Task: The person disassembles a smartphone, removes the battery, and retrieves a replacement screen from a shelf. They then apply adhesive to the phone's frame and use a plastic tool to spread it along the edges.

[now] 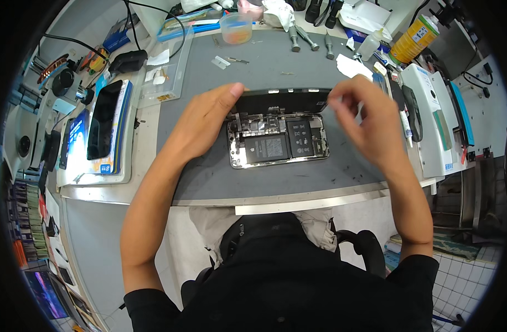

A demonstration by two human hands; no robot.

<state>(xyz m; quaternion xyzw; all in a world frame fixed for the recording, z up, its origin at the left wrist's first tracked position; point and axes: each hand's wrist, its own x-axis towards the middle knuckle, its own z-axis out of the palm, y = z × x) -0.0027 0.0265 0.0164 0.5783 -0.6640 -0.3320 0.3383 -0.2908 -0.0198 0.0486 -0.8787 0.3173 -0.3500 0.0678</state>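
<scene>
A: Phone body (278,145), opened, is seen lying flat on the grey mat (209,177) in the middle of the worktop (148,144), with its battery and boards exposed. What is found at the far left?

B: A dark phone (104,119) is laid on a stack of blue and white boxes (118,160), and a black adapter (129,60) with its cable is seen behind it. A clear plastic tray (170,72) is set just beside the mat's back left corner.

A: And the left hand (206,119)?

B: It is rested on the mat at the left end of the phone body, with the thumb pressed against the left end of the lifted screen panel (281,99). The panel is held tilted up along the far edge of the body.

A: How is the right hand (370,124) placed?

B: Its fingers are closed on the right end of the screen panel, so the panel is clamped between both hands.

A: What is seen further right?

B: Several screwdrivers (309,39) are left at the back of the mat, a yellow spray can (413,39) is stood at the back right, and a white device (430,122) is set along the right edge of the worktop.
</scene>
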